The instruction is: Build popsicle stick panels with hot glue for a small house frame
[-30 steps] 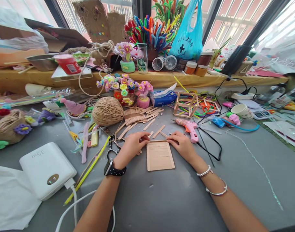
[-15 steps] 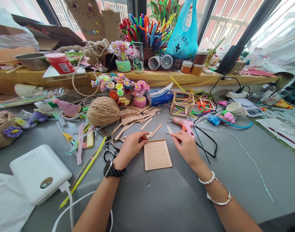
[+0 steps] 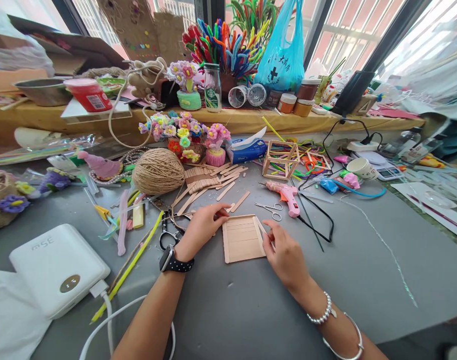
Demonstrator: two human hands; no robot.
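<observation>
Square flat panel of pale wooden craft sticks [image 3: 241, 240] lies on the grey tabletop [image 3: 228, 310], between both hands. Change: the right hand [image 3: 286, 255] has come in from farther right to the panel's right edge, thumb and finger pinched on a narrow pale wooden stick [image 3: 259, 224]; I judge that edge is now being worked. The left hand [image 3: 202, 227] stays at the far left corner, fingertips nearly together; I cannot tell whether they grip. Small silver scissors [image 3: 268, 206] now show uncovered. Containers: light-blue plastic bag [image 3: 283, 65], contents unclear; brown round pot [image 3: 227, 84], holding multicoloured fuzzy pipe cleaners [image 3: 228, 52]; blue-and-white tissue packet [image 3: 247, 151], white tissue protruding.
</observation>
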